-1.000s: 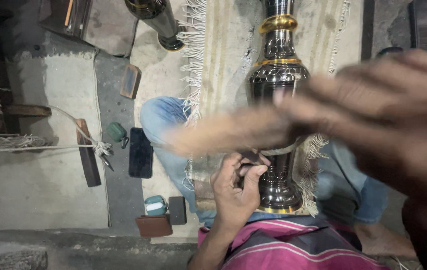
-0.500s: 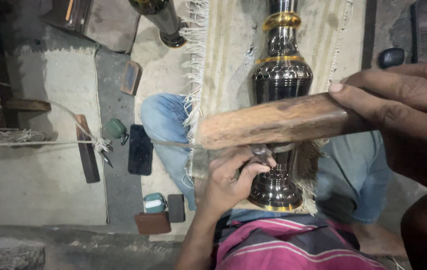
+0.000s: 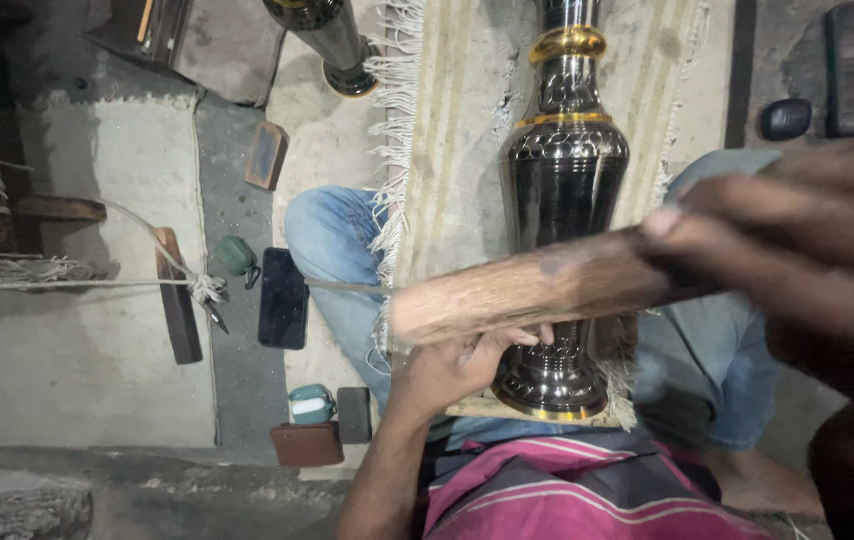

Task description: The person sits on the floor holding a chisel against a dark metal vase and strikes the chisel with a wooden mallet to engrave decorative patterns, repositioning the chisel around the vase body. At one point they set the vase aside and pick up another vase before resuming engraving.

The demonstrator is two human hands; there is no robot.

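Note:
A dark metal vase (image 3: pixel 567 170) with gold bands lies on a fringed beige cloth (image 3: pixel 457 150) across my lap, its foot toward me. My left hand (image 3: pixel 452 368) curls against the narrow stem just above the foot, pinching a small metal tool that is mostly hidden. My right hand (image 3: pixel 797 255), close to the camera and blurred, grips a thick wooden stick (image 3: pixel 537 288). The stick crosses the vase's lower body, directly over my left fingers.
A second dark vase (image 3: pixel 327 40) stands at the top. On the floor to the left lie a black phone (image 3: pixel 282 298), a green case (image 3: pixel 237 255), a teal box (image 3: pixel 312 403), a brown wallet (image 3: pixel 307 445) and a wooden peg (image 3: pixel 179 295) tied with string.
My right hand has swung the wooden stick; it now sits lower, right over my left fingers. My left hand stays at the vase's stem.

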